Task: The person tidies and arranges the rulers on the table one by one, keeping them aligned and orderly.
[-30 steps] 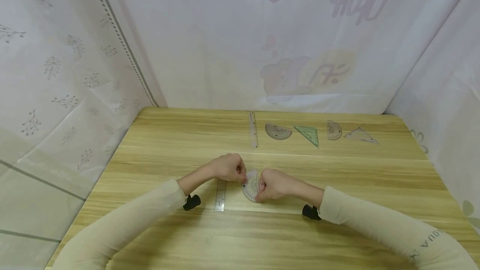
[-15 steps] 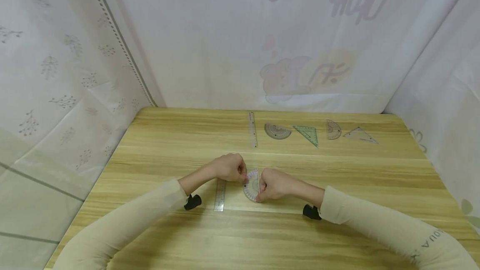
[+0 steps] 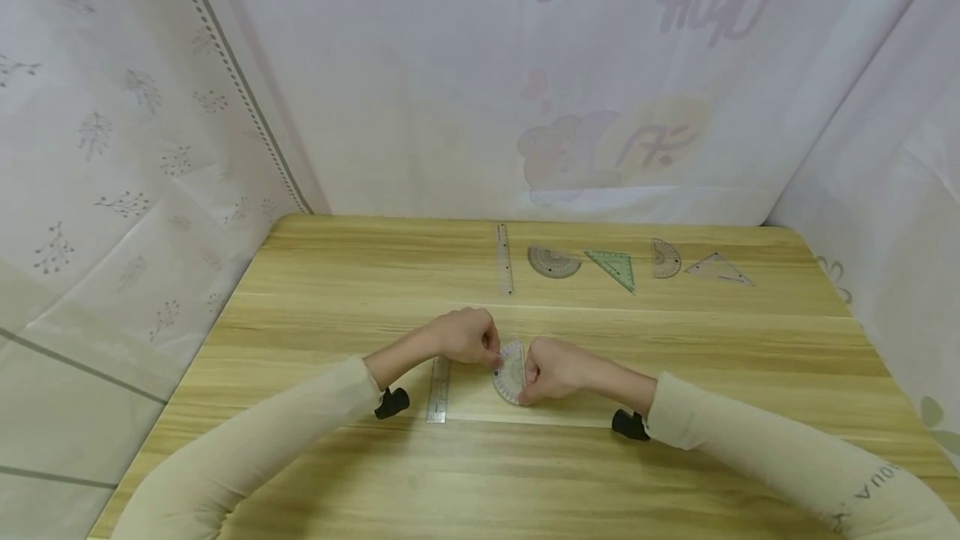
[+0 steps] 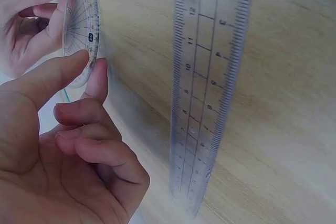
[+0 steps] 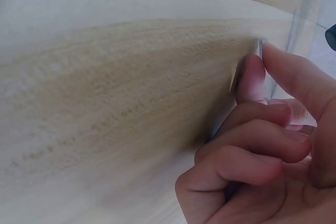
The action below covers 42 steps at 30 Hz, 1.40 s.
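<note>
A clear half-round protractor (image 3: 512,375) is held by both hands in the middle of the head view. My left hand (image 3: 467,335) pinches its curved edge between thumb and index finger. At the straight edge, my right hand (image 3: 558,368) pinches near the lower corner, other fingers curled. In the left wrist view the protractor (image 4: 84,32) appears tilted, apart from the tabletop. Only a thin edge of the protractor (image 5: 260,48) shows between thumb and index finger in the right wrist view. Left of the protractor lies a clear ruler (image 3: 438,397), its far end hidden beneath my left hand.
Along the back of the wooden table (image 3: 375,273) lie a narrow ruler (image 3: 504,259), a grey protractor (image 3: 553,262), a green set square (image 3: 617,268), a second protractor (image 3: 664,258) and a clear set square (image 3: 720,269). Patterned cloth (image 3: 412,90) hangs behind.
Both hands have shifted slightly to the right, carrying the protractor with them and widening its distance from the ruler. The two pinches stay the same.
</note>
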Each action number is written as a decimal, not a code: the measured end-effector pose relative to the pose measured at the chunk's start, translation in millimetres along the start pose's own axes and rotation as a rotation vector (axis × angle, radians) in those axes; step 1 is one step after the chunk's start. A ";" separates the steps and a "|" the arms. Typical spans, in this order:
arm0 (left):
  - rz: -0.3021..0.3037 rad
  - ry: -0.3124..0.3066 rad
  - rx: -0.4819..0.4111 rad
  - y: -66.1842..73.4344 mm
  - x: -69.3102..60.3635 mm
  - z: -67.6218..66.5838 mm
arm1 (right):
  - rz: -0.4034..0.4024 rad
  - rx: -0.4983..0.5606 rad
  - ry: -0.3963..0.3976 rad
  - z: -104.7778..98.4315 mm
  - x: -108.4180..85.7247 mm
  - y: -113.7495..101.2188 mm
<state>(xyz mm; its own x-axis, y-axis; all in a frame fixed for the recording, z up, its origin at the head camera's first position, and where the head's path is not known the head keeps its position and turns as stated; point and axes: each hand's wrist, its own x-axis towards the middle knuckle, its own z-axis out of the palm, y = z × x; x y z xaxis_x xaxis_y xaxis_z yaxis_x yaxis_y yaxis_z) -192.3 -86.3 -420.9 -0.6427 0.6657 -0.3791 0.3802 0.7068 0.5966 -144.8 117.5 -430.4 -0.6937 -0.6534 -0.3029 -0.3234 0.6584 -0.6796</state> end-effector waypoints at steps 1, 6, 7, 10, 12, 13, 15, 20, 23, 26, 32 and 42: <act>-0.004 0.000 0.006 0.0 0.0 0.0 | 0.005 -0.006 0.004 0.4 0.4 -0.2; -0.007 0.008 0.038 0.3 -0.9 -0.5 | 0.026 -0.042 0.016 2.8 2.7 -0.6; -0.007 0.010 0.042 0.3 -1.0 -0.5 | 0.028 -0.045 0.017 3.2 3.1 -0.4; -0.002 0.013 0.058 0.0 -1.4 -0.5 | 0.036 -0.051 0.013 3.5 4.0 -0.1; -0.002 0.013 0.062 -0.2 -1.6 -0.9 | 0.038 -0.054 0.013 3.0 4.2 -0.3; 0.001 0.013 0.062 -0.3 -2.1 -1.2 | 0.038 -0.054 0.011 2.5 4.1 -0.6; 0.001 0.017 0.060 0.0 -3.6 -1.8 | 0.034 -0.057 0.006 1.5 3.6 -1.9; -0.010 0.021 0.056 0.5 -5.3 -2.2 | 0.040 -0.074 0.000 0.8 4.0 -4.4; -0.026 0.032 0.070 -0.7 -3.6 -1.2 | 0.056 -0.087 0.003 1.9 5.2 -4.0; -0.048 0.048 0.099 -2.5 -2.2 0.7 | 0.062 -0.090 0.011 2.8 5.7 -4.1; -0.047 0.062 0.093 -6.2 -2.5 3.1 | 0.036 -0.059 0.011 2.0 4.9 -4.4; 0.095 0.121 -0.038 -15.0 -9.5 -3.9 | -0.076 0.112 -0.040 -8.2 4.1 4.5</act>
<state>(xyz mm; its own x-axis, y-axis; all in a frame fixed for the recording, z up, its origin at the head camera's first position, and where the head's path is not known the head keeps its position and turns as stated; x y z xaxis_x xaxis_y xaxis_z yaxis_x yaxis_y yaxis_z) -194.5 -104.1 -423.5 -0.6812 0.6938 -0.2335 0.4192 0.6312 0.6526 -154.3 120.9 -429.2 -0.6427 -0.7159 -0.2728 -0.2986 0.5620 -0.7713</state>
